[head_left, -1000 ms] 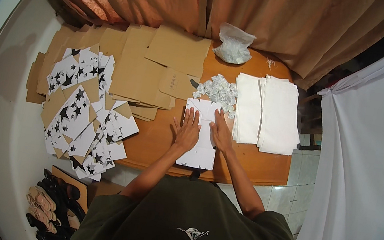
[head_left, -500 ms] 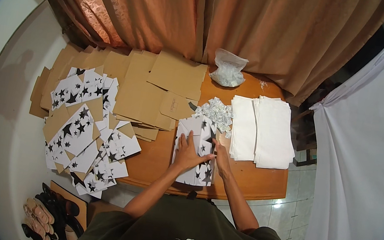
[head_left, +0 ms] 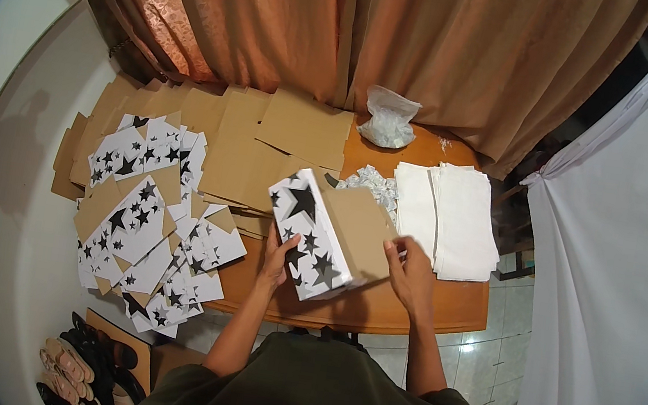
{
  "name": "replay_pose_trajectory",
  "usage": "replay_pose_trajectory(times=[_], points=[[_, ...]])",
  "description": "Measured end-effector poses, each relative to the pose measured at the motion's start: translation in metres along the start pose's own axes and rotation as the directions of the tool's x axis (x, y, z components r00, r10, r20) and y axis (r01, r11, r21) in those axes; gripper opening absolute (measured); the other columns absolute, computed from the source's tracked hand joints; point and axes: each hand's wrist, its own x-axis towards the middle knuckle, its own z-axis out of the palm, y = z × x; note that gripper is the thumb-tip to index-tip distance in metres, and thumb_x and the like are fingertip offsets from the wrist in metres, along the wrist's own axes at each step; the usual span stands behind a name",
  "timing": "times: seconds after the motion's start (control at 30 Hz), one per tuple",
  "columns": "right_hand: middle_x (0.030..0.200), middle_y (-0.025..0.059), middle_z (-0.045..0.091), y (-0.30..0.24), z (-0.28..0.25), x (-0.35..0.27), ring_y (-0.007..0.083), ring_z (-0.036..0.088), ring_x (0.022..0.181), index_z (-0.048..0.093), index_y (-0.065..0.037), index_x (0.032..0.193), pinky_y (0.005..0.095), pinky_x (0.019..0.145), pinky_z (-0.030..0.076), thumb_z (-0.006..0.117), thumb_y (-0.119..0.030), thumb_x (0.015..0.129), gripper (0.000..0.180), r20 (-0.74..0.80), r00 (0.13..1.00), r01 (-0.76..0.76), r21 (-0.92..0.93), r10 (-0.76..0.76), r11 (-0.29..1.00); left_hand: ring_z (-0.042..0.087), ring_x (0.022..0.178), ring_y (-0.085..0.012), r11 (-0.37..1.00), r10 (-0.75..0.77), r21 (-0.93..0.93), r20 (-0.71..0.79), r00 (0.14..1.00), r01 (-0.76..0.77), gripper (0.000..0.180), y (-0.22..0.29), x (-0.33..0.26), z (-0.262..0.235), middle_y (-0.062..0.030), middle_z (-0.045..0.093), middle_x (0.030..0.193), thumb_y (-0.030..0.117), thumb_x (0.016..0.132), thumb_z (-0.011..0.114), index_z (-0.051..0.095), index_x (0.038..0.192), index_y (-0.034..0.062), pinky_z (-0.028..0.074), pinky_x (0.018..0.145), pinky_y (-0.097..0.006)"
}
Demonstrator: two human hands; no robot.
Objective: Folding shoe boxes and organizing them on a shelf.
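A white cardboard box printed with black stars is tilted above the near middle of the table. My left hand grips its left side, the thumb lying over the starred face. A plain brown cardboard panel of the box extends to the right, and my right hand has the thumb and fingers closed at its right edge. Just beyond the box lies a heap of small white packets, partly covered by it. White sheets in two stacks lie to the right of the box.
Flat star-printed cardboard pieces overlap at the table's left. Brown cardboard sheets are layered along the back, beside a clear bag of packets. Brown curtains hang behind; shoes stand at the lower left.
The box has gone from upright under both hands to tilted left, its brown panel swung out to the right. My left hand moved to its left side, my right hand out to the panel's edge.
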Motion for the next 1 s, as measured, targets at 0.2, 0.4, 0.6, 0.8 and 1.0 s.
replay_pose_trajectory(times=[0.2,0.4,0.6,0.8,1.0], points=[[0.118,0.0316,0.066,0.01,0.052,-0.037,0.0339,0.072,0.087,0.03,-0.002,0.156,0.0427,0.086,0.054,0.05,-0.071,0.095,0.095,0.451,0.843,-0.455,0.305,0.294,0.837,0.032,0.143,-0.0252,0.957,0.28,-0.048,-0.124,0.952,-0.287,0.108,-0.002,-0.017,0.018,-0.0101,0.024,0.162,0.004,0.084,0.075,0.003,0.164,0.0179,0.027,0.119,-0.04],[0.109,0.0198,0.068,0.046,0.094,-0.042,0.0206,0.068,0.094,0.047,-0.005,0.141,0.0336,0.081,0.054,0.075,-0.045,0.091,0.069,0.019,1.0,-0.021,0.406,0.014,0.913,0.021,0.148,-0.0247,0.921,0.36,0.13,0.079,0.929,-0.368,0.113,0.004,-0.023,0.007,-0.0124,0.013,0.166,0.005,0.084,0.078,-0.001,0.164,0.0132,0.02,0.121,-0.038],[0.078,0.0006,0.054,0.058,0.069,-0.051,0.01,0.051,0.067,0.052,-0.01,0.125,0.0268,0.057,0.042,0.084,-0.03,0.085,0.054,-0.077,0.996,0.065,0.443,-0.034,0.894,0.022,0.151,-0.0328,0.726,0.536,0.432,0.131,0.834,-0.535,0.103,0.07,-0.031,0.004,-0.0253,0.019,0.163,0.046,0.091,0.071,0.007,0.162,0.0058,0.021,0.121,-0.047],[0.084,0.0007,0.052,0.105,0.077,-0.08,0.0105,0.046,0.067,0.047,-0.013,0.131,0.0281,0.059,0.04,0.086,-0.025,0.082,0.064,0.014,0.999,0.025,0.265,-0.03,0.964,0.049,0.136,-0.0347,0.594,0.308,0.701,0.256,0.916,-0.396,0.091,0.079,-0.032,-0.034,-0.0276,0.051,0.145,0.041,0.088,0.077,0.033,0.157,0.0012,0.039,0.111,-0.043],[0.153,0.018,0.038,0.122,0.113,-0.11,0.0244,0.042,0.138,0.024,-0.011,0.159,0.0362,0.11,0.04,0.086,-0.01,0.079,0.101,-0.006,0.994,0.088,0.657,-0.113,0.749,0.055,0.131,-0.0338,0.53,0.247,0.789,0.207,0.947,-0.311,0.086,0.027,-0.053,-0.083,-0.0236,0.053,0.143,0.032,0.084,0.083,0.041,0.152,-0.001,0.044,0.109,-0.041]])
